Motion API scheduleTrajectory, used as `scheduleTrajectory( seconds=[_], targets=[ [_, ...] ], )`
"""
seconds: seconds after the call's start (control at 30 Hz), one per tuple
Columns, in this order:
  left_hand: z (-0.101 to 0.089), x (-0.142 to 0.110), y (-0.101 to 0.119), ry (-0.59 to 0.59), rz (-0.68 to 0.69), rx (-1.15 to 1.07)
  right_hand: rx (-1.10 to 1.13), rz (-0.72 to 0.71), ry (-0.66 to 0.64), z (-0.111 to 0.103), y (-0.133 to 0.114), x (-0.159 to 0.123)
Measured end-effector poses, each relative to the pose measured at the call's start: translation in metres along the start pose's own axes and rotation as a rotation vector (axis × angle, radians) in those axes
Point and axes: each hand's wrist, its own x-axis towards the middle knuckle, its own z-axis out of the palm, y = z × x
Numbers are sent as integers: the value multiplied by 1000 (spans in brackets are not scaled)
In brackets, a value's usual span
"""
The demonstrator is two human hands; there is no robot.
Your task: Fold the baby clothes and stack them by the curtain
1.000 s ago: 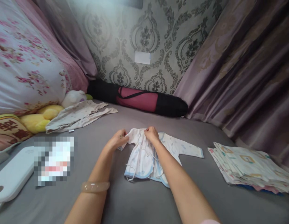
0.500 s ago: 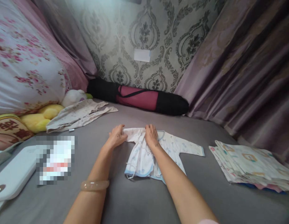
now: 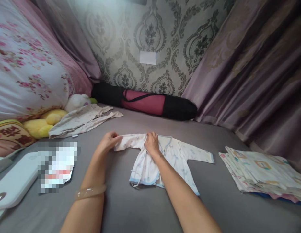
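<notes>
The grey bed (image 3: 131, 210) is the largest thing here, and it carries everything. Its sheet looks smooth but soft, so a strong pull could perhaps wrinkle it and spoil the flat position of the clothing. The long bag (image 3: 143, 102) lies far back by the wall, well apart, and seems to bring no danger. The pile of cloths (image 3: 264, 170) lies to the right; a wide movement of the right elbow might push its edges out of order.

The small shirt (image 3: 176, 155) lies spread on the bed, in the middle, between the two arms. The right forearm passes over its front, and if it rubs there, it could drag the front panels crooked. The free sleeve (image 3: 201, 155) points to the right, with nothing holding it.

The left hand (image 3: 110, 139) appears to pinch the end of the other sleeve between thumb and fingers; too much pull may stretch it. The right hand (image 3: 152, 142) bends over the shoulder part; its fingertips are hidden, so I cannot tell whether it pinches or only presses. If this hold is weak, the whole shirt could slide to the left.

Smallest, the thin ties (image 3: 140, 174) hang loose near the hem and could become caught under a fold.
</notes>
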Motion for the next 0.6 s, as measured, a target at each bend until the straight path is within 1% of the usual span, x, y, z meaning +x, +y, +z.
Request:
scheduleTrajectory(
  seconds=[0.07,0.13,0.23,0.3,0.37,0.47,0.53,0.6],
  targets=[
    [-3,3,3,48,7,-40,23,0,15,2,1,-1],
    [-3,9,11,100,8,-23,26,4,18,2,0,-2],
    [1,18,23,153,-31,134,8,5,22,0,-4,-4],
    [4,20,26,176,-12,283,-12,-4,30,-2,-7,-6],
    [7,19,24,161,44,440,-33,-18,38,-2,-9,-8],
    [9,15,13,91,80,631,-55,-29,42,-2,-12,-10],
    [10,14,7,56,69,677,-62,-22,38,0,-12,-10],
    [12,14,6,36,25,691,-61,-10,32,1,-13,-9]
  ],
)
